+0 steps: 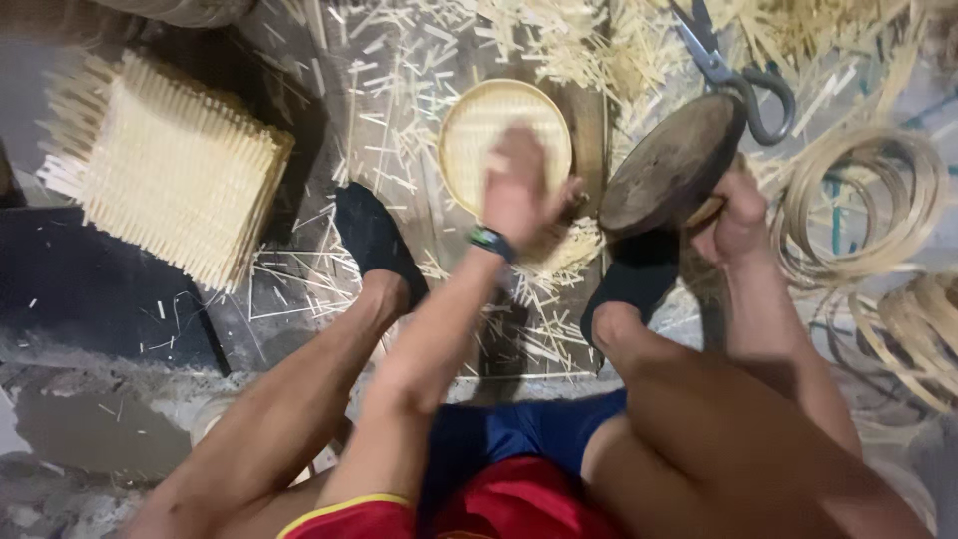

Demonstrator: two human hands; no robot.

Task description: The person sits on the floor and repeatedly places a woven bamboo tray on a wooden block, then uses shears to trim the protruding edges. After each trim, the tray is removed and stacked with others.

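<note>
Pressing down near the close rim of a round woven bamboo tray (499, 125), the left hand (519, 195) lies with fingers together, blurred. Just right of the tray, the right hand (736, 222) grips the edge of a dark round wooden block (671, 165). Scissors (733, 75) touch the block's far edge. Left of the tray, past strewn bamboo slivers (399, 100), sits a stack of woven mats (170, 165). Floor between is littered.

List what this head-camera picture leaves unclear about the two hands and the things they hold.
- Left hand: motion-blurred; its fingers and grip on the round woven tray are unreadable.
- Right hand: fingers hidden behind the round wooden block.
- Scissors: blade tips cut off by the top edge.
</note>
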